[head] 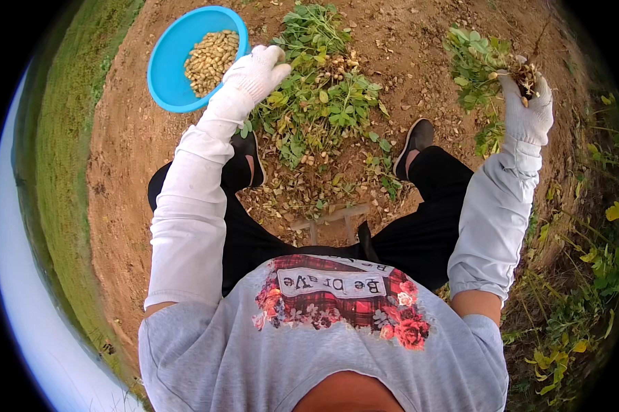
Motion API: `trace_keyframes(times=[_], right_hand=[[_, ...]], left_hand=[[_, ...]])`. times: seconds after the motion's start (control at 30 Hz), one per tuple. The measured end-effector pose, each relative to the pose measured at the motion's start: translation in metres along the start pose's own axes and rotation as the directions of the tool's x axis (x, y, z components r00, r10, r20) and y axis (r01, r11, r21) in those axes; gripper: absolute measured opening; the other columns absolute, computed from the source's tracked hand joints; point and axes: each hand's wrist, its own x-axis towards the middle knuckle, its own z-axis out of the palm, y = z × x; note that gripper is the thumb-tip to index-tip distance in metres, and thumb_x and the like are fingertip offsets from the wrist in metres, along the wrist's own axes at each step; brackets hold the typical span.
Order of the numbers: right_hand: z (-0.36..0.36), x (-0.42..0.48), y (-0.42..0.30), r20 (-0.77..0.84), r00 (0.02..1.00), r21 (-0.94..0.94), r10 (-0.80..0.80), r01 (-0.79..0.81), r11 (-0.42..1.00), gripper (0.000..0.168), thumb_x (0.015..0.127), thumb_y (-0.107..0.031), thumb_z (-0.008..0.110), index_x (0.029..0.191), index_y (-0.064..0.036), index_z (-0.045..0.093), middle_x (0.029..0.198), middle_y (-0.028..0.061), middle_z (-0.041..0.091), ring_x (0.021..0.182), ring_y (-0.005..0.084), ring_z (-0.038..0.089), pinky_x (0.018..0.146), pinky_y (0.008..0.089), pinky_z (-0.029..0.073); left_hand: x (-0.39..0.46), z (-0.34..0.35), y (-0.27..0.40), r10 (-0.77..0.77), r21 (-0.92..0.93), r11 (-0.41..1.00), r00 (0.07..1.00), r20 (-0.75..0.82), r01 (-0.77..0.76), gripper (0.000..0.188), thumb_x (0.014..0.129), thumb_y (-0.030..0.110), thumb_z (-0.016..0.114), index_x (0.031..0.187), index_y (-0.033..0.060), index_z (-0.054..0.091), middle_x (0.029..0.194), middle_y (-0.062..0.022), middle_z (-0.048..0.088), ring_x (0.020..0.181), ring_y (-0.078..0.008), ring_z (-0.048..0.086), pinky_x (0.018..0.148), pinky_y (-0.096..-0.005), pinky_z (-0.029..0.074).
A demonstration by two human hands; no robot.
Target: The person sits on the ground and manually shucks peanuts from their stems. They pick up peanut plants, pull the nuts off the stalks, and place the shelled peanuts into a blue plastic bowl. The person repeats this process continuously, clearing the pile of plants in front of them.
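My right hand (532, 110), in a whitish knit glove, grips an uprooted peanut plant (477, 67) at its root end. A few pods and pale roots show by the thumb, and the green leaves hang to the left. My left hand (258, 72), gloved too, hovers by the right rim of a light-blue plastic basin (166, 67). Its thumb and forefinger are apart; the other fingers are curled out of sight, so whether they hold anything is hidden. Picked peanuts (211, 62) lie heaped in the basin's right half. Between my feet is a pile of peanut plants (325, 103) with pods among the leaves.
Under me is part of a low wooden stool (332, 216). My dark shoes (416, 140) flank the pile on brown soil (124, 170) strewn with dry leaves. Grass (65, 170) runs along the left, and yellowing plants (598, 262) grow on the right.
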Motion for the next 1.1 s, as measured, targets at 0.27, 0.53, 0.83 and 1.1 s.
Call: trace_keyframes(times=[0.27, 0.53, 0.83, 1.1], right_hand=[[-0.241, -0.042, 0.192, 0.324, 0.524, -0.934, 0.788, 0.046, 0.354, 0.069, 0.087, -0.029, 0.073, 0.148, -0.013, 0.045, 0.138, 0.0219, 0.058, 0.126, 0.041, 0.057, 0.105, 0.0476, 0.048], [-0.215, -0.227, 0.149, 0.394, 0.271, -0.907, 0.878, -0.038, 0.419, 0.064, 0.092, -0.033, 0.07, 0.145, -0.005, 0.049, 0.134, 0.0196, 0.063, 0.125, 0.0313, 0.061, 0.103, 0.0399, 0.048], [-0.175, -0.185, 0.156, 0.619, 0.298, -0.568, 0.727, -0.468, 0.676, 0.053, 0.095, -0.023, 0.066, 0.143, -0.005, 0.052, 0.129, 0.0183, 0.066, 0.121, 0.0273, 0.063, 0.1, 0.0363, 0.049], [-0.161, -0.139, 0.055, 0.506, 0.611, -0.522, 0.609, -0.346, 0.78, 0.043, 0.097, -0.017, 0.065, 0.137, -0.005, 0.058, 0.121, 0.0174, 0.069, 0.111, 0.0245, 0.067, 0.097, 0.0334, 0.051]], left_hand=[[-0.048, 0.152, -0.03, -0.186, 0.198, 0.978, 0.664, 0.724, 0.059, 0.039, 0.095, 0.032, 0.057, 0.117, 0.0017, 0.068, 0.116, -0.0209, 0.07, 0.111, -0.0376, 0.066, 0.096, -0.0456, 0.052], [-0.12, 0.255, 0.056, -0.425, 0.165, 0.84, 0.436, 0.793, 0.517, 0.057, 0.088, 0.047, 0.069, 0.131, 0.0091, 0.065, 0.128, -0.0174, 0.067, 0.119, -0.0341, 0.065, 0.101, -0.0457, 0.051], [-0.133, 0.285, 0.033, -0.353, 0.012, 0.739, 0.372, 0.859, 0.674, 0.06, 0.092, 0.042, 0.067, 0.132, -0.0024, 0.061, 0.128, -0.0194, 0.067, 0.109, -0.0368, 0.068, 0.096, -0.0453, 0.053], [-0.154, 0.292, 0.056, -0.228, -0.364, -0.225, 0.315, 0.921, 0.904, 0.043, 0.092, 0.022, 0.073, 0.126, -0.0001, 0.058, 0.12, -0.02, 0.065, 0.097, -0.0298, 0.071, 0.077, -0.039, 0.06]])
